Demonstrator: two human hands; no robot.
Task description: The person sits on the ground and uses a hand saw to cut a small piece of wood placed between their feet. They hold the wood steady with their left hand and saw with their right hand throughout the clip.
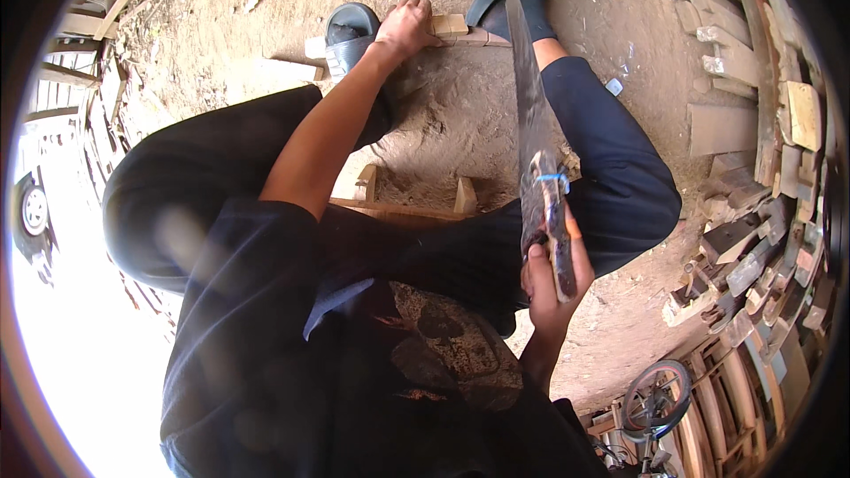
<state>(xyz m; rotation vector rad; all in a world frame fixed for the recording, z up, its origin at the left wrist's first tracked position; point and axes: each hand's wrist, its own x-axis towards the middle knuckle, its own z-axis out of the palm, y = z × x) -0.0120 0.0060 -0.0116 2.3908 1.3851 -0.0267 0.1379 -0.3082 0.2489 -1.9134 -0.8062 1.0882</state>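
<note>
My right hand [558, 279] is closed round the handle of a long handsaw [531, 102]. A blue tie is wound where the handle meets the blade. The narrow tip points away from me, and the blade passes over the far end of a piece of wood [452, 25]. From this angle I cannot tell whether blade and wood touch. With its fingers bent over the left part of that wood, my left hand [407, 26] grips it against the ground. The wood lies between my two sandalled feet, beside the left sandal [347, 53].
Offcuts and boards are piled along the right side [735, 128]. At the lower right stands a bicycle wheel [655, 398]. A low wooden frame [407, 210] lies between my legs. A vehicle wheel [35, 210] shows beyond the slatted wood at left.
</note>
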